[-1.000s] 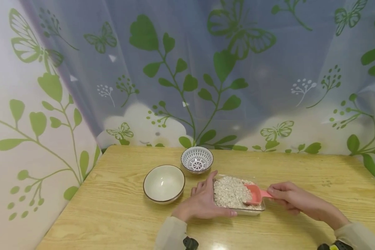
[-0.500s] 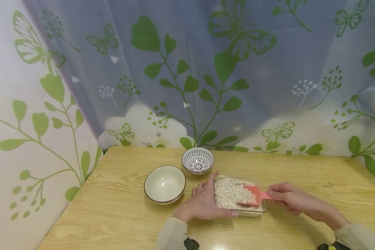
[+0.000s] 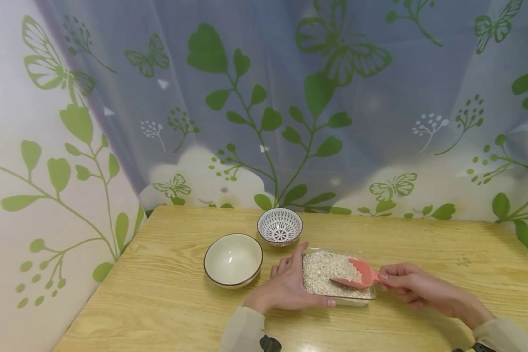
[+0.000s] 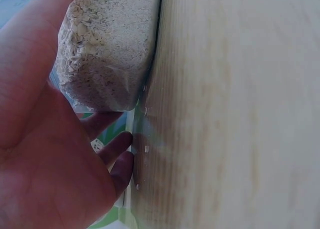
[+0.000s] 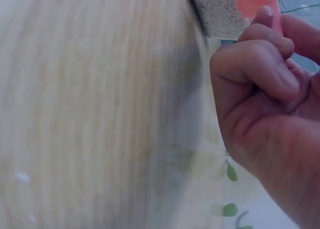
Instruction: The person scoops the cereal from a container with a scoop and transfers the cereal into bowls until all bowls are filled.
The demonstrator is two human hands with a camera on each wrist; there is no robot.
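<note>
In the head view, a clear rectangular container (image 3: 351,300) full of oats (image 3: 323,274) sits on the table. My left hand (image 3: 283,288) holds its left end, thumb along the near side and index finger at the far corner; the left wrist view shows the other fingers (image 4: 117,146) behind the end wall. My right hand (image 3: 415,287) pinches the handle of a pink scoop (image 3: 364,274) at the container's right end. The scoop's front edge lies in the oats, with flakes in its bowl, and it tilts toward the near side. In the right wrist view the fingers (image 5: 250,64) curl around the handle.
A cream bowl (image 3: 232,259) with a dark rim stands left of the container. Behind it is a smaller black-and-white patterned bowl (image 3: 279,227). The wooden table (image 3: 167,303) ends at a curtain (image 3: 264,98) printed with leaves and butterflies.
The scoop has slid leftward into the oats, gathered flakes, and tilted as my right hand turned. The left hand keeps its hold on the container; the whole view shifted slightly.
</note>
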